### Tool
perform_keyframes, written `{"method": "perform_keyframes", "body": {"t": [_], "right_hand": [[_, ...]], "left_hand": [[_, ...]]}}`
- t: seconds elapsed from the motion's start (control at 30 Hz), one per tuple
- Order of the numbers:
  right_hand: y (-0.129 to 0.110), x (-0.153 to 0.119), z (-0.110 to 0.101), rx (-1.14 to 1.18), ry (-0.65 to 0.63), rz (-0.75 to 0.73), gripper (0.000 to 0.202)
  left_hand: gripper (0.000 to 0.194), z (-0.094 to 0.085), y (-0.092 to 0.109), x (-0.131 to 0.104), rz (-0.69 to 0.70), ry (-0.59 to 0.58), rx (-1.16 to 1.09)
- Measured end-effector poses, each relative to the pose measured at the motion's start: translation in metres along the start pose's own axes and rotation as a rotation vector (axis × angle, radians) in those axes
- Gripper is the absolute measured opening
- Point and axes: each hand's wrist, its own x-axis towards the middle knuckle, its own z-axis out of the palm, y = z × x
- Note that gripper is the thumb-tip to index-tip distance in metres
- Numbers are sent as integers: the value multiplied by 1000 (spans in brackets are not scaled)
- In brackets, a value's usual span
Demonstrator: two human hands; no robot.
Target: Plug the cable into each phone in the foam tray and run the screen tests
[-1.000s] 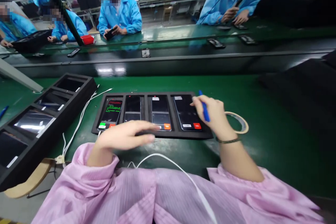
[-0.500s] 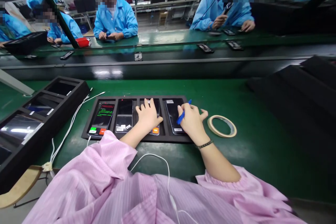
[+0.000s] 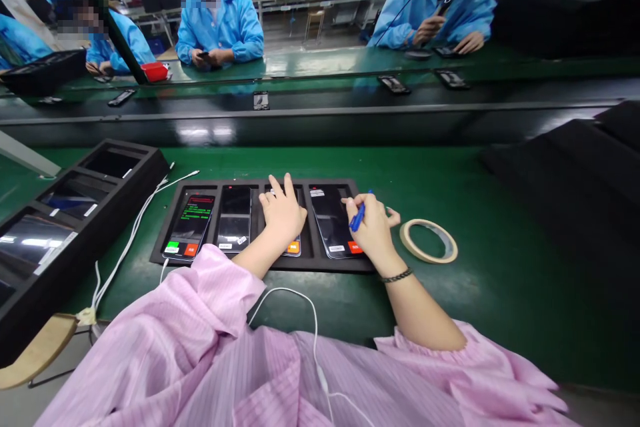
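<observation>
A black tray (image 3: pixel 260 263) on the green bench holds several phones side by side. My left hand (image 3: pixel 283 213) lies flat, fingers spread, on the third phone (image 3: pixel 294 247), covering most of it. My right hand (image 3: pixel 373 230) grips a blue pen (image 3: pixel 358 217) and rests over the right edge of the rightmost phone (image 3: pixel 330 223), whose screen shows a red button. The leftmost phone (image 3: pixel 189 227) shows green text with green and red buttons. The second phone (image 3: pixel 234 219) is dark.
A roll of tape (image 3: pixel 429 241) lies right of the tray. A long black tray of phones (image 3: pixel 75 213) stands at left, white cables (image 3: pixel 135 233) beside it. Black foam trays (image 3: pixel 565 167) sit at right. Beyond a conveyor with phones (image 3: pixel 261 101), people in blue coats work.
My left hand moved from the tray's front edge up onto the third phone. My right hand with the pen shifted slightly over the rightmost phone. The view shifted a little.
</observation>
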Motion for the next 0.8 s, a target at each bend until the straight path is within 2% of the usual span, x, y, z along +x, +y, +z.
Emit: {"method": "perform_keyframes", "body": {"t": [0.27, 0.43, 0.63, 0.8], "right_hand": [[1, -2, 2, -119, -55, -53, 20], [2, -3, 0, -116, -55, -39, 20], [-1, -4, -3, -67, -17, 17, 21], [-2, -5, -6, -100, -57, -19, 22]], "left_hand": [[87, 1, 2, 13, -21, -16, 14], [79, 5, 0, 17, -21, -29, 17], [80, 7, -1, 17, -28, -19, 13], [80, 9, -1, 18, -33, -18, -3]]}}
